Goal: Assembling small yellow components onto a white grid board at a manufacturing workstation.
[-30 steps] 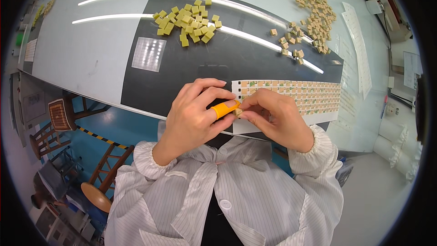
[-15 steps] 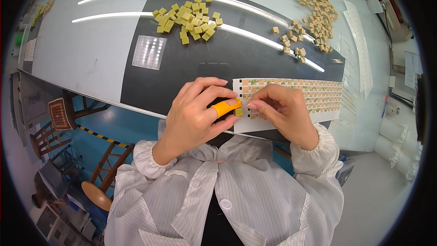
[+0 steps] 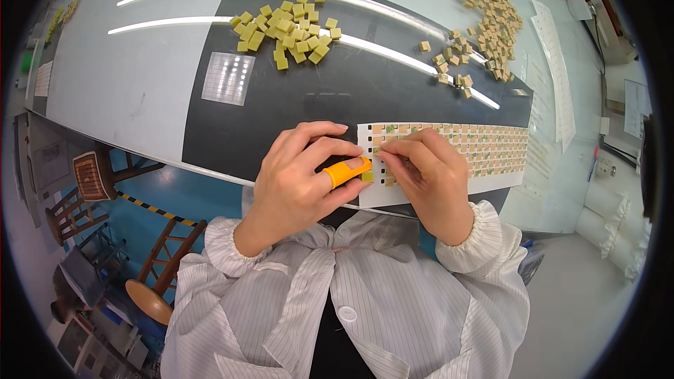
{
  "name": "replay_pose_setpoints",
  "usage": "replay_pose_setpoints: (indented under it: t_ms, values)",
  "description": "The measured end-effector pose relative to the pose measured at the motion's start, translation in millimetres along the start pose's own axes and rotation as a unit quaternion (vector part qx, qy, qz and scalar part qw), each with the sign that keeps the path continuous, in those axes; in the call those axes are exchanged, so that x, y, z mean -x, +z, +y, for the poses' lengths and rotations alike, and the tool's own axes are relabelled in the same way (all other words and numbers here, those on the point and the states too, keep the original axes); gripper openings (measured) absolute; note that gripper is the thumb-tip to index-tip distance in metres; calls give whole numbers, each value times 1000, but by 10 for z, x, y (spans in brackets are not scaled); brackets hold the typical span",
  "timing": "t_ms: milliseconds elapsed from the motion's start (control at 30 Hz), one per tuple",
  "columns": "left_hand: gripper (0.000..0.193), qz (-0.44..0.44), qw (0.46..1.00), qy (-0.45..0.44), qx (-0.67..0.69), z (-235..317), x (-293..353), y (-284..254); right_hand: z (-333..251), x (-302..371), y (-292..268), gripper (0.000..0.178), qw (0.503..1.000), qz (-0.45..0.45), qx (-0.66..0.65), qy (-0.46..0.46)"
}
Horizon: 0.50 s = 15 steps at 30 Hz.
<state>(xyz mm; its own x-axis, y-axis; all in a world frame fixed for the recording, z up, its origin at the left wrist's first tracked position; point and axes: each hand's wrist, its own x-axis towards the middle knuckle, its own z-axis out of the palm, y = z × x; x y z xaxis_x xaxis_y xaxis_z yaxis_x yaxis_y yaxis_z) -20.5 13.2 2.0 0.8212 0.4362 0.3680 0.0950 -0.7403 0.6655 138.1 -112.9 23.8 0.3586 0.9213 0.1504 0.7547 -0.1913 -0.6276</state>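
Observation:
My left hand [image 3: 302,175], with an orange cot on its forefinger, pinches a small green square piece [image 3: 367,177] at the left end of a white sheet [image 3: 505,181] gridded with small tan squares. My right hand [image 3: 432,175] rests on that sheet beside it, fingertips pressed together on the squares near the left edge; whether it holds one is hidden. Both hands nearly touch. The sheet lies on a black mat [image 3: 281,119] at the table's near edge.
A heap of green square pieces [image 3: 288,28] lies at the far side of the mat. A heap of tan pieces [image 3: 484,17] lies far right. A small clear gridded tray [image 3: 228,78] sits left on the mat. White paper strips [image 3: 554,63] lie right. Wooden chairs [image 3: 84,182] stand below left.
My right hand has shifted slightly right and onto the sheet, away from the orange fingertip. The left hand has barely moved.

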Motion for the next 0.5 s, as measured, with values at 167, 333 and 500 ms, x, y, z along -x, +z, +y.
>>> replay_pose_setpoints:
  t_ms: [167,333,500]
  values:
    - [19,0,1000,2,3,-9,2,5,-30,25,10,15,1000,7,6,-4]
    - [19,-3,1000,-2,2,-6,8,2,-49,17,-6,14,1000,-5,-1,28]
    - [24,-2,1000,1,-1,-13,8,3,-62,2,-3,12,998,-13,-22,63]
